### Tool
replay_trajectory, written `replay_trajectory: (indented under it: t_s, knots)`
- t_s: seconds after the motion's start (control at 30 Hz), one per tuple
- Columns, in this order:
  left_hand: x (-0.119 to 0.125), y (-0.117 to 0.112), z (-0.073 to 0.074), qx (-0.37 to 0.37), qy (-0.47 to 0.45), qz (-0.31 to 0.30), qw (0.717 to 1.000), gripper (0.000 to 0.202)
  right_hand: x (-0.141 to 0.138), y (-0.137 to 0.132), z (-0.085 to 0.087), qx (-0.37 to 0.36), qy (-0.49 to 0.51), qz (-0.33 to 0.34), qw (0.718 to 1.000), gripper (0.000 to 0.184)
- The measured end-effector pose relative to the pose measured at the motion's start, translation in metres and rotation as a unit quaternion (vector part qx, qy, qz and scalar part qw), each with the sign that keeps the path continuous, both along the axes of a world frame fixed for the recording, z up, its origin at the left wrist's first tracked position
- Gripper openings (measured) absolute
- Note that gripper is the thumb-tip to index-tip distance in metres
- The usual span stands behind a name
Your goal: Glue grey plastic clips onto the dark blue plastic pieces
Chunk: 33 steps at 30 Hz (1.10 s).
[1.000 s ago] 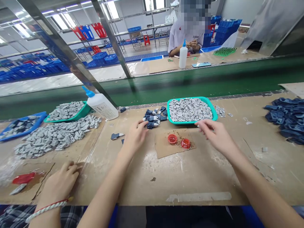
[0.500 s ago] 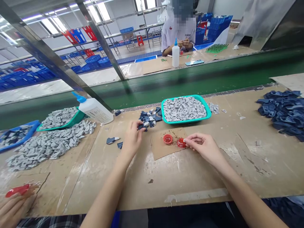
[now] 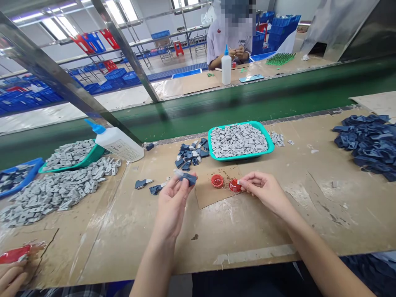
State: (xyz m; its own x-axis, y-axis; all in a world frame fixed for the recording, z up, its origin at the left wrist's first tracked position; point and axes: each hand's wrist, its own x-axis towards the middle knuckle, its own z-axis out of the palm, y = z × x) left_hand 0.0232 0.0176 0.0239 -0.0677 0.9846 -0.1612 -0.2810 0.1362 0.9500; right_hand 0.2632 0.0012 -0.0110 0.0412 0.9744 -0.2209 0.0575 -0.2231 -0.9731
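My left hand (image 3: 171, 202) is closed on a dark blue plastic piece (image 3: 188, 178) with a pale, blurred end, held just above the table. In front of it lies a small pile of dark blue pieces (image 3: 187, 156), some with grey tips. My right hand (image 3: 262, 187) pinches a small light grey plastic piece (image 3: 238, 182) at the edge of a shallow red dish (image 3: 234, 185). A second red cup (image 3: 217, 180) with wet contents stands just left of that dish. Both sit on a stained cardboard square (image 3: 213, 198).
A teal tray (image 3: 269, 142) full of grey pieces stands behind the dishes. At left are a glue bottle (image 3: 120, 142) and a heap of grey pieces (image 3: 62, 192). Dark blue parts (image 3: 365, 144) pile up at right. Another person's hand (image 3: 10, 277) shows lower left; a person (image 3: 229, 45) sits opposite.
My left hand has drawn back from the dark blue pile toward me, bringing a dark blue piece up. My right hand stays at the red dish with the grey piece.
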Motion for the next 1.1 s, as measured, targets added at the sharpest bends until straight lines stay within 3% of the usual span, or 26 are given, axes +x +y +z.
replay_trajectory:
  t_s: [0.2, 0.33, 0.53, 0.77, 0.9, 1.0, 1.1]
  knots:
    - [0.036, -0.023, -0.016, 0.049, 0.016, -0.006, 0.999, 0.021, -0.008, -0.016, 0.034, 0.001, 0.062, 0.003, 0.998, 0.029]
    - [0.050, -0.030, -0.015, 0.051, 0.018, -0.016, 0.998, 0.022, -0.019, -0.020, 0.049, 0.013, 0.084, 0.025, 0.996, 0.026]
    - [0.055, -0.033, -0.005, 0.059, 0.031, -0.031, 0.997, 0.021, -0.028, -0.017, 0.045, 0.020, 0.116, 0.051, 0.992, 0.025]
    - [0.055, -0.037, -0.005, 0.083, 0.069, -0.057, 0.993, 0.024, -0.029, -0.021, 0.039, -0.016, 0.135, 0.116, 0.984, 0.026]
    - [0.052, -0.037, -0.004, 0.084, 0.074, -0.088, 0.990, 0.036, -0.036, -0.023, 0.043, 0.000, 0.147, 0.112, 0.983, 0.026]
    - [0.046, -0.034, -0.001, 0.070, 0.092, -0.105, 0.988, 0.044, -0.036, -0.014, 0.050, 0.012, 0.108, 0.148, 0.983, 0.025]
    - [0.029, -0.029, -0.002, 0.093, 0.186, -0.064, 0.976, 0.052, -0.019, 0.014, 0.053, 0.063, -0.024, 0.185, 0.980, 0.029]
